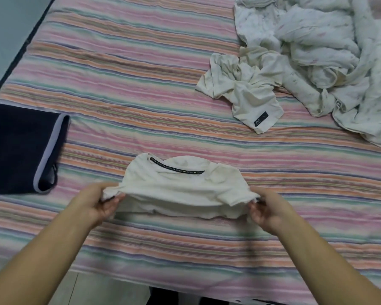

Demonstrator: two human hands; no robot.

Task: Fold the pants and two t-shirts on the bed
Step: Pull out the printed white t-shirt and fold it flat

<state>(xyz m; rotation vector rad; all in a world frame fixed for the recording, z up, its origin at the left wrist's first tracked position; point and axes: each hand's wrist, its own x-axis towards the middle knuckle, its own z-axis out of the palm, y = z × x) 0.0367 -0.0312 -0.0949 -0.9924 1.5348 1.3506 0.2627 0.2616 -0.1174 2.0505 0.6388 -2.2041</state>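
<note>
Bed (141, 62): covered edge to edge by a sheet in horizontal pink, orange, green and purple stripes; a strip of pale floor (9, 40) shows past its far left corner. Item one, at the left edge of the bed: dark navy pants (15, 148), folded into a flat block, a pale lilac band running along the right-hand side. Item two, near the front edge at the middle: cream t-shirt (180, 186), partly folded, collar facing the far side with a black printed neck tape visible, lower layers resting on the sheet, upper layer lifted slightly. Left hand (101, 201): fingers curled round the shirt's left end, pinching the fabric. Right hand (265, 209): fingers curled round the shirt's right end, gripping a bunch of cloth. Both forearms reach in from the front edge. Item three, right of centre toward the far side: second cream t-shirt (244, 89), crumpled and unfolded, a small black label at its nearest hem. Item four, far right corner: white blanket (328, 40) with a faint print, heaped loosely, touching the crumpled shirt.
</note>
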